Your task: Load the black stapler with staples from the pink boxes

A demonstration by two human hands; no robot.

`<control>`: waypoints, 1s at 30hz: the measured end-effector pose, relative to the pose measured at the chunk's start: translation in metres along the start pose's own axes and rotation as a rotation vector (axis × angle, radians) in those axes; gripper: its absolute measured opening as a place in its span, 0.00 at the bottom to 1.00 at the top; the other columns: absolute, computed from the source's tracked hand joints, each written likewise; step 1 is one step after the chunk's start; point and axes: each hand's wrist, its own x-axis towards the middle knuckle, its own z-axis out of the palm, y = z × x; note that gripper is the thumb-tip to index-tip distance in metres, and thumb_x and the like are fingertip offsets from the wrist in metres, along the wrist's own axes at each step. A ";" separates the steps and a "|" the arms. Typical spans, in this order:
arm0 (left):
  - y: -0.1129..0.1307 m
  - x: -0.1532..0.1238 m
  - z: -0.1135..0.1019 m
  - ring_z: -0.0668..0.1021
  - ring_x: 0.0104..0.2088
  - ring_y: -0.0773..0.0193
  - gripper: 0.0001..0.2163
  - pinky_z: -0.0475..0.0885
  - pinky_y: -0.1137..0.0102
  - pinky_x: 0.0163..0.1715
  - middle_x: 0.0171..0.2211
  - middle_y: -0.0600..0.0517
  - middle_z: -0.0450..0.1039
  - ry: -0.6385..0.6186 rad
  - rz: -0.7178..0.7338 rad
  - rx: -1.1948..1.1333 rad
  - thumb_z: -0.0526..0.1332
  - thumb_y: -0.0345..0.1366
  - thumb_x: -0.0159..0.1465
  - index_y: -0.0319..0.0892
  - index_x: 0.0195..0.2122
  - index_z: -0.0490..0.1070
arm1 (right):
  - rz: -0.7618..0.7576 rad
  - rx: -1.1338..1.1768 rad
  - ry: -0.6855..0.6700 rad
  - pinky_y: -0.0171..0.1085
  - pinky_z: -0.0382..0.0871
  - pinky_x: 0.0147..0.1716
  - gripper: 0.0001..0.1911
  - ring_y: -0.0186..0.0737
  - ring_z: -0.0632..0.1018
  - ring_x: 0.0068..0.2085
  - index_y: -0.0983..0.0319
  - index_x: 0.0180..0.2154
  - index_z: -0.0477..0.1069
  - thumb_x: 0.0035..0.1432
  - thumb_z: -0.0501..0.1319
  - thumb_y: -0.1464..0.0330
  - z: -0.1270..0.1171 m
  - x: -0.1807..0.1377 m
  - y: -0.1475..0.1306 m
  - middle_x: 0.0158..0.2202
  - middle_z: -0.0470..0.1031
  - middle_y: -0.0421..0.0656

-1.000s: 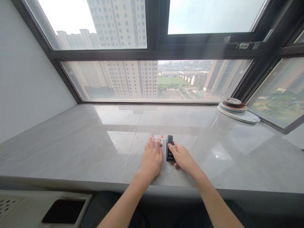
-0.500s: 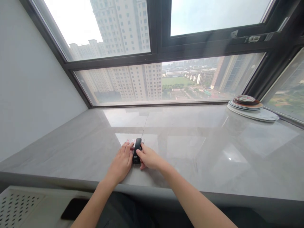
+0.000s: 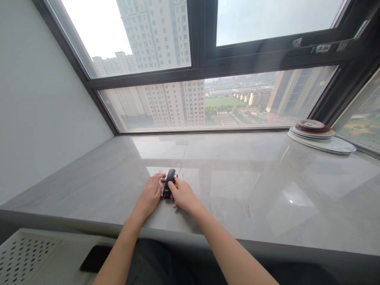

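Observation:
A black stapler [image 3: 169,183] stands on the grey stone sill, its long top running away from me. My right hand [image 3: 183,194] is closed around its right side, with the thumb on top of it. Beneath and left of the stapler lies a small red-and-white paper piece [image 3: 162,189], mostly covered, so its kind cannot be made out. My left hand [image 3: 150,194] rests on the left part of this paper, fingers stretched forward and the fingertips close to the stapler's left side.
Several stacked plates [image 3: 314,132] sit at the sill's far right corner, by the window frame [image 3: 198,73]. Below the front edge at left are a white perforated surface [image 3: 32,253] and a dark flat object [image 3: 95,258]. A pale wall [image 3: 59,107] bounds the left.
The stapler has shifted slightly left and away from me with my right hand. More of the red-and-white paper shows between my hands. The view has turned a little.

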 end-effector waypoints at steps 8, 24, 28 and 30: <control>0.023 -0.006 -0.019 0.66 0.65 0.51 0.19 0.60 0.51 0.68 0.63 0.46 0.67 0.240 -0.051 0.077 0.48 0.33 0.73 0.46 0.59 0.71 | -0.039 -0.212 0.311 0.41 0.76 0.42 0.32 0.40 0.80 0.38 0.58 0.71 0.53 0.71 0.52 0.58 -0.087 -0.078 0.012 0.44 0.79 0.45; 0.148 -0.024 0.064 0.57 0.73 0.47 0.28 0.55 0.42 0.68 0.73 0.50 0.54 -0.145 0.129 0.081 0.53 0.51 0.73 0.57 0.73 0.53 | 0.110 -1.211 0.342 0.69 0.33 0.69 0.34 0.64 0.40 0.75 0.46 0.74 0.47 0.71 0.45 0.48 -0.155 -0.165 0.040 0.76 0.42 0.33; 0.150 -0.020 0.056 0.56 0.73 0.48 0.27 0.54 0.43 0.70 0.73 0.50 0.53 -0.191 0.093 0.080 0.53 0.50 0.73 0.55 0.72 0.55 | 0.125 -1.211 0.337 0.67 0.35 0.70 0.35 0.62 0.42 0.75 0.46 0.74 0.46 0.71 0.44 0.47 -0.157 -0.166 0.038 0.76 0.41 0.33; 0.156 -0.017 0.050 0.59 0.72 0.47 0.25 0.54 0.44 0.69 0.72 0.49 0.58 -0.205 0.060 0.049 0.55 0.46 0.72 0.53 0.69 0.61 | 0.133 -1.214 0.338 0.66 0.36 0.70 0.35 0.61 0.42 0.75 0.47 0.74 0.46 0.71 0.44 0.46 -0.157 -0.167 0.036 0.76 0.41 0.32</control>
